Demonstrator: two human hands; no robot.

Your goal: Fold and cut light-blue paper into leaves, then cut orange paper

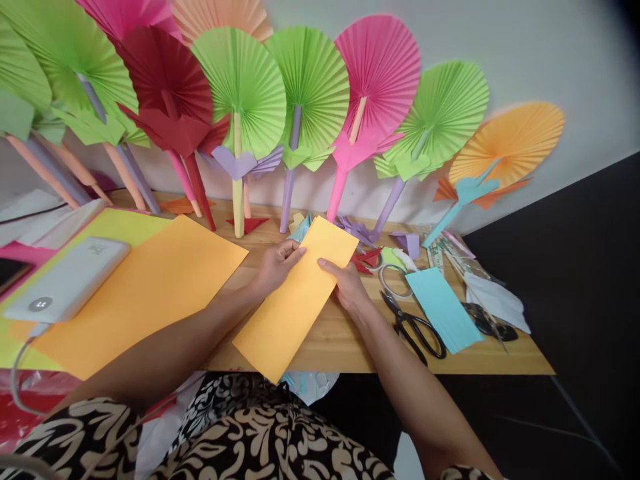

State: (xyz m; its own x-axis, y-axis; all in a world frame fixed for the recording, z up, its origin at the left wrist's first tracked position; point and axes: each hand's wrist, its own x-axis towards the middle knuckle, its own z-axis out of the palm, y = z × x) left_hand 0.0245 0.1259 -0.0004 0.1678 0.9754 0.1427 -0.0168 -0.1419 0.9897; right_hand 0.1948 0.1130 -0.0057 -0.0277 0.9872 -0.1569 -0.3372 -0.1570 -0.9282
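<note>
Both my hands grip a long orange paper strip (293,300), which looks folded and is tilted up over the table's front edge. My left hand (277,265) pinches its left side, thumb near the upper part. On the right side, my right hand (345,281) holds it with the thumb on top and the fingers hidden underneath. Larger orange sheets (165,287) lie flat to the left. Black-handled scissors (415,327) rest right of my right hand, beside a pleated light-blue paper piece (444,310).
Several round pleated paper fans (307,87) on rolled paper handles lean along the wall. A white power bank (70,280) with a cable sits on the left sheets. Paper scraps (367,260), white-handled scissors (395,280) and thin sticks (475,287) lie on the wooden table (330,347).
</note>
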